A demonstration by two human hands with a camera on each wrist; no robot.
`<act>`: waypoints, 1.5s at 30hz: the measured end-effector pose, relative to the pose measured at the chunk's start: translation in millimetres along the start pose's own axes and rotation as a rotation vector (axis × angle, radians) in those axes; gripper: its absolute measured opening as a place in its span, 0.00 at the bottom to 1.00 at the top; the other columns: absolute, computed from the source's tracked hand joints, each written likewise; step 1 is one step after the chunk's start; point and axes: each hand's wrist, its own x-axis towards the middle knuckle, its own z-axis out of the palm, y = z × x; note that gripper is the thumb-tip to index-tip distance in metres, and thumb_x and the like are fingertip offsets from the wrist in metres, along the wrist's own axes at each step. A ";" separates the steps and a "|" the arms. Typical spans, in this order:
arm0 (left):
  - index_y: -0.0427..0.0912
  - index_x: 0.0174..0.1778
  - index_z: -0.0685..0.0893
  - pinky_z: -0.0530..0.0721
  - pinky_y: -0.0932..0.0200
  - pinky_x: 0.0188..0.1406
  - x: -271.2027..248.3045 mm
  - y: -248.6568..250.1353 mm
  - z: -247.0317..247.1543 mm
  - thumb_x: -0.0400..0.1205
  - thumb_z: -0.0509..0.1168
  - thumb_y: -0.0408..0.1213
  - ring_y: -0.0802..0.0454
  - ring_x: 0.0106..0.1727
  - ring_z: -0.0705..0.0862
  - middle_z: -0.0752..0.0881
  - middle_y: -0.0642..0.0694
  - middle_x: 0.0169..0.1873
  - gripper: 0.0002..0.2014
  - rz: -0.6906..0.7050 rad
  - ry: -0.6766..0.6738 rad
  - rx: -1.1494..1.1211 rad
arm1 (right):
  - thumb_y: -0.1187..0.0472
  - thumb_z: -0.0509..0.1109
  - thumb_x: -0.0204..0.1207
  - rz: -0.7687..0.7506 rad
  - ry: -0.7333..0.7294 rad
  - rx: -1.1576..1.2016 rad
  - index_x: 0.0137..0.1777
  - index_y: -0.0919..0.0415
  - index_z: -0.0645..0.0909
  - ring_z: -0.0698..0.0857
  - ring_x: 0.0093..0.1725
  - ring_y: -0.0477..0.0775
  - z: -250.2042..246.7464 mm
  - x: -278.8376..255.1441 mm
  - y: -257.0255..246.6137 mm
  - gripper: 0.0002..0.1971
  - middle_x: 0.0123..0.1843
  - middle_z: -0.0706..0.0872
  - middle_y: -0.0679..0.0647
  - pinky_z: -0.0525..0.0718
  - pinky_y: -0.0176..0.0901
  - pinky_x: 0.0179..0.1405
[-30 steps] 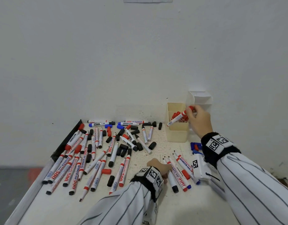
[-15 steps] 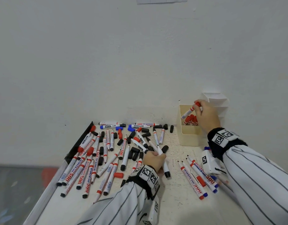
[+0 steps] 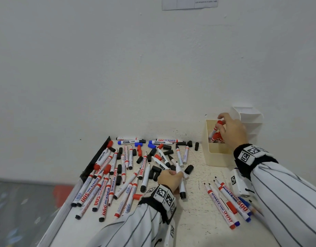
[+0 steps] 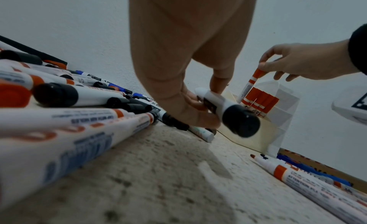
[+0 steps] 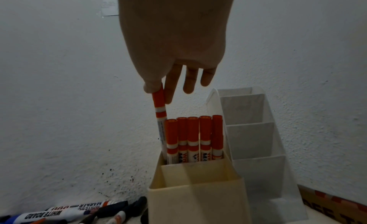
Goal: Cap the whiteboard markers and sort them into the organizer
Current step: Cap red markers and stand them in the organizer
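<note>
A white wall backs a speckled white table (image 3: 198, 216) strewn with uncapped markers and loose caps; at its far right stands the cream organizer (image 3: 218, 157), beside a white tiered one (image 3: 249, 120). The right hand (image 3: 232, 130) pinches a red-capped marker (image 5: 158, 108) by the cap, its lower end already inside the cream organizer's back compartment, next to five red markers (image 5: 193, 138) standing there. To finish well, keep it upright, lower it alongside the row and release only once it bottoms out, so the neighbours are not tipped. The left hand (image 3: 169, 179) curls round a black marker (image 4: 228, 111) low over the table. The right wrist view alone shows the empty front compartment; the left wrist view shows the black marker's end, which looks like a cap.
</note>
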 end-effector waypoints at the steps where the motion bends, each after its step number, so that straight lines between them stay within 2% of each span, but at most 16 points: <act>1: 0.47 0.34 0.78 0.87 0.46 0.54 1.6 -0.8 -0.8 0.77 0.67 0.40 0.43 0.53 0.86 0.84 0.43 0.44 0.07 0.001 -0.003 0.000 | 0.57 0.62 0.81 -0.006 -0.015 -0.051 0.57 0.54 0.77 0.79 0.50 0.62 3.1 0.2 -0.6 0.08 0.48 0.86 0.58 0.74 0.55 0.54; 7: 0.47 0.40 0.78 0.89 0.48 0.48 4.8 -2.3 -8.9 0.79 0.67 0.39 0.44 0.52 0.87 0.85 0.40 0.52 0.04 0.011 0.004 -0.016 | 0.61 0.61 0.81 -0.001 -0.055 -0.138 0.54 0.54 0.79 0.81 0.55 0.57 17.7 -1.0 -4.1 0.07 0.50 0.87 0.51 0.62 0.51 0.58; 12: 0.47 0.40 0.77 0.86 0.62 0.25 5.6 -2.4 -19.4 0.79 0.67 0.41 0.46 0.42 0.87 0.86 0.40 0.51 0.05 0.041 0.029 -0.004 | 0.64 0.59 0.81 0.021 -0.112 -0.130 0.59 0.57 0.79 0.82 0.53 0.60 19.8 1.1 -1.9 0.11 0.54 0.86 0.57 0.76 0.52 0.58; 16: 0.47 0.38 0.77 0.89 0.56 0.33 7.3 -3.5 -21.5 0.78 0.68 0.40 0.45 0.38 0.87 0.87 0.38 0.49 0.07 0.048 0.032 -0.004 | 0.64 0.57 0.79 0.028 -0.297 -0.251 0.54 0.54 0.77 0.79 0.55 0.58 20.2 -5.5 -1.2 0.10 0.56 0.84 0.53 0.69 0.52 0.62; 18: 0.47 0.37 0.77 0.89 0.55 0.36 7.0 -4.3 -21.5 0.78 0.68 0.40 0.45 0.37 0.87 0.87 0.39 0.47 0.07 0.059 0.034 -0.005 | 0.61 0.56 0.80 0.029 -0.336 -0.277 0.64 0.53 0.75 0.75 0.66 0.56 21.4 -7.5 0.8 0.14 0.68 0.78 0.52 0.66 0.55 0.68; 20: 0.47 0.38 0.77 0.88 0.57 0.33 7.2 -5.4 -22.5 0.78 0.69 0.41 0.47 0.35 0.86 0.88 0.39 0.47 0.07 0.070 0.039 -0.014 | 0.56 0.55 0.83 0.027 -0.415 -0.363 0.77 0.51 0.63 0.64 0.77 0.53 22.8 -7.7 0.9 0.22 0.79 0.65 0.49 0.59 0.59 0.75; 22: 0.47 0.42 0.78 0.89 0.57 0.34 6.9 -6.1 -23.6 0.77 0.69 0.42 0.47 0.36 0.86 0.88 0.39 0.49 0.07 0.067 0.039 -0.015 | 0.55 0.54 0.82 0.035 -0.443 -0.424 0.79 0.52 0.58 0.55 0.81 0.54 25.9 -8.4 -1.9 0.25 0.83 0.56 0.48 0.56 0.63 0.77; 24: 0.47 0.47 0.78 0.89 0.54 0.40 8.5 -7.4 -24.8 0.77 0.70 0.44 0.47 0.40 0.87 0.87 0.40 0.49 0.09 0.075 0.052 0.006 | 0.56 0.57 0.80 0.055 -0.385 -0.360 0.78 0.52 0.62 0.51 0.81 0.59 27.3 -13.0 -8.5 0.25 0.84 0.52 0.51 0.54 0.63 0.75; 26: 0.48 0.49 0.78 0.88 0.54 0.44 10.0 -8.5 -25.9 0.76 0.70 0.46 0.48 0.41 0.85 0.86 0.43 0.47 0.10 0.101 0.078 0.032 | 0.61 0.61 0.77 0.018 -0.229 -0.220 0.71 0.55 0.73 0.59 0.77 0.62 28.6 -19.9 -14.9 0.21 0.80 0.63 0.56 0.60 0.59 0.71; 28: 0.49 0.47 0.79 0.88 0.51 0.48 9.8 -9.0 -27.1 0.75 0.70 0.46 0.47 0.44 0.85 0.84 0.46 0.44 0.10 0.122 0.095 0.041 | 0.65 0.63 0.76 -0.059 -0.128 -0.115 0.58 0.58 0.81 0.70 0.67 0.60 33.6 -26.8 -20.6 0.13 0.67 0.77 0.57 0.67 0.55 0.64; 31: 0.49 0.47 0.79 0.88 0.48 0.50 9.1 -9.9 -27.7 0.74 0.71 0.46 0.46 0.44 0.86 0.84 0.46 0.42 0.11 0.142 0.098 0.044 | 0.64 0.61 0.78 -0.029 -0.324 -0.029 0.52 0.58 0.84 0.78 0.58 0.55 43.7 -34.1 -25.6 0.10 0.58 0.84 0.56 0.77 0.51 0.61; 33: 0.48 0.48 0.79 0.86 0.52 0.47 9.1 -10.2 -28.4 0.74 0.71 0.46 0.48 0.41 0.84 0.83 0.47 0.40 0.11 0.152 0.102 0.047 | 0.63 0.60 0.79 0.046 -0.537 -0.005 0.61 0.57 0.82 0.79 0.63 0.55 50.7 -41.0 -28.0 0.14 0.65 0.82 0.56 0.77 0.48 0.64; 35: 0.48 0.47 0.79 0.85 0.52 0.46 10.3 -11.6 -28.7 0.73 0.71 0.46 0.49 0.40 0.83 0.83 0.48 0.40 0.11 0.163 0.107 0.041 | 0.61 0.59 0.81 0.072 -0.736 -0.048 0.72 0.53 0.75 0.74 0.72 0.56 58.1 -50.3 -29.1 0.20 0.74 0.75 0.55 0.71 0.46 0.71; 37: 0.48 0.47 0.79 0.85 0.52 0.47 10.8 -13.4 -28.7 0.73 0.72 0.46 0.50 0.40 0.82 0.82 0.49 0.38 0.11 0.178 0.112 0.045 | 0.58 0.56 0.82 0.086 -0.856 -0.108 0.76 0.47 0.69 0.70 0.76 0.56 65.0 -60.3 -29.6 0.22 0.78 0.69 0.55 0.68 0.43 0.72; 41: 0.47 0.47 0.80 0.80 0.58 0.41 13.0 -18.5 -29.6 0.74 0.72 0.46 0.53 0.36 0.79 0.80 0.51 0.35 0.11 0.211 0.123 0.044 | 0.56 0.54 0.83 0.129 -0.936 -0.150 0.76 0.42 0.69 0.72 0.73 0.55 70.9 -75.8 -35.5 0.22 0.79 0.68 0.53 0.72 0.38 0.68; 45: 0.45 0.48 0.81 0.77 0.64 0.40 12.7 -21.3 -30.6 0.75 0.71 0.45 0.57 0.36 0.78 0.79 0.53 0.35 0.11 0.241 0.154 0.070 | 0.59 0.62 0.79 0.139 -0.875 -0.146 0.67 0.51 0.78 0.78 0.65 0.54 77.9 -83.6 -36.7 0.17 0.70 0.79 0.53 0.77 0.39 0.60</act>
